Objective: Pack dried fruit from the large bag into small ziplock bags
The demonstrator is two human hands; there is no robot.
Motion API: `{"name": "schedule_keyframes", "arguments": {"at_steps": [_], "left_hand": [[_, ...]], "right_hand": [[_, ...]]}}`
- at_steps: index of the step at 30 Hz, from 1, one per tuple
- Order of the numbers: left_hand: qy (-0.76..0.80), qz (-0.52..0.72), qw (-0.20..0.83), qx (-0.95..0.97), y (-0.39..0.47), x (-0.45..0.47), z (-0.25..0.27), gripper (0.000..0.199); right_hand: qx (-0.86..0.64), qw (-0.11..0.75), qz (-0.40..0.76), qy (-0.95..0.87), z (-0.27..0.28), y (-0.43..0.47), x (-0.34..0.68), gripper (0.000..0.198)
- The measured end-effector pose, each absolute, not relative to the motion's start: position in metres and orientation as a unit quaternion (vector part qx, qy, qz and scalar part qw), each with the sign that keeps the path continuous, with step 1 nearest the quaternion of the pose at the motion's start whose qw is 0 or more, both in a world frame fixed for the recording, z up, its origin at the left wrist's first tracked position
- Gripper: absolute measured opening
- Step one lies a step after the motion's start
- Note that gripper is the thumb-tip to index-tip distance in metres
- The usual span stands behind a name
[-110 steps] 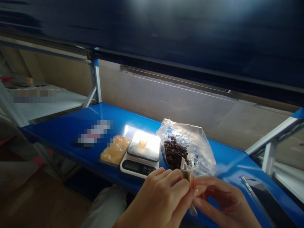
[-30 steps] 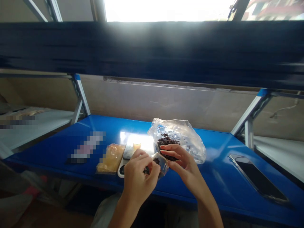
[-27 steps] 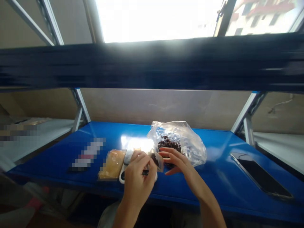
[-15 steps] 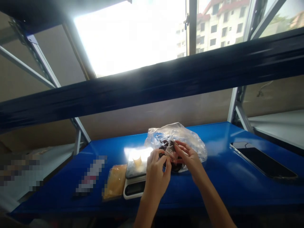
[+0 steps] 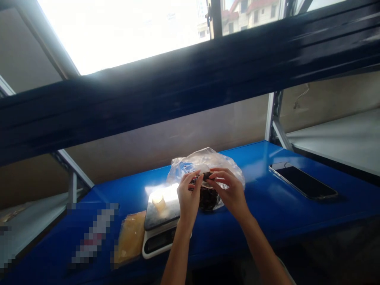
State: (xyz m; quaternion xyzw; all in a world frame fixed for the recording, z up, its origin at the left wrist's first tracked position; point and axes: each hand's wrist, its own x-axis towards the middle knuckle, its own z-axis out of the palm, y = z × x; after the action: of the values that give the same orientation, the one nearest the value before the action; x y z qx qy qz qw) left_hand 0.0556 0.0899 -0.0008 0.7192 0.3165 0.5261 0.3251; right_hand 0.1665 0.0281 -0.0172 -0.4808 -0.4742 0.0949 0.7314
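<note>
Dark brown pieces (image 5: 208,200), blue shelf (image 5: 258,194), white scale (image 5: 162,232), yellowish packet (image 5: 130,236), black phone screen (image 5: 303,180)

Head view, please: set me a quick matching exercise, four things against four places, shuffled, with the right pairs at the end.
Things
1. Small pouch
2. Pale cup
3. Phone
4. Yellowish packet

Places
A. On the platform of the scale
B. Beside the scale, on its left
C. Held between the left hand and the right hand
D. Flat on the blue surface, to the right of the hands

Right pairs
1-C, 2-A, 3-D, 4-B
</note>
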Motion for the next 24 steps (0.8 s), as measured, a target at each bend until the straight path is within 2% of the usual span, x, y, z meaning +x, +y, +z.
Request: {"name": "schedule_keyframes", "arguments": {"at_steps": [4, 9, 17, 24], "left_hand": [[0.312, 0.553, 0.349, 0.689, 0.0896, 0.0494, -0.0031, 0.020], [0.314, 0.572, 0.362, 0.666, 0.0877, 0.0471, -0.0045, 0.019], [0.281, 0.583, 0.392, 0.654, 0.0878, 0.0467, -0.0090, 0.019], [0.294, 0.608, 0.368, 0.640, 0.0870, 0.0463, -0.0075, 0.022]], "right_hand": [[-0.480, 0.718, 0.100, -0.493, -0.0176, 0.0297, 0.1626, 0.018], [-0.548, 0.711, 0.149, -0.415, -0.0173, 0.0305, 0.1615, 0.044], [-0.596, 0.699, 0.124, -0.376, -0.0175, 0.0274, 0.1634, 0.037], [-0.600, 0.697, 0.130, -0.371, -0.0218, 0.0281, 0.1661, 0.036]]}}
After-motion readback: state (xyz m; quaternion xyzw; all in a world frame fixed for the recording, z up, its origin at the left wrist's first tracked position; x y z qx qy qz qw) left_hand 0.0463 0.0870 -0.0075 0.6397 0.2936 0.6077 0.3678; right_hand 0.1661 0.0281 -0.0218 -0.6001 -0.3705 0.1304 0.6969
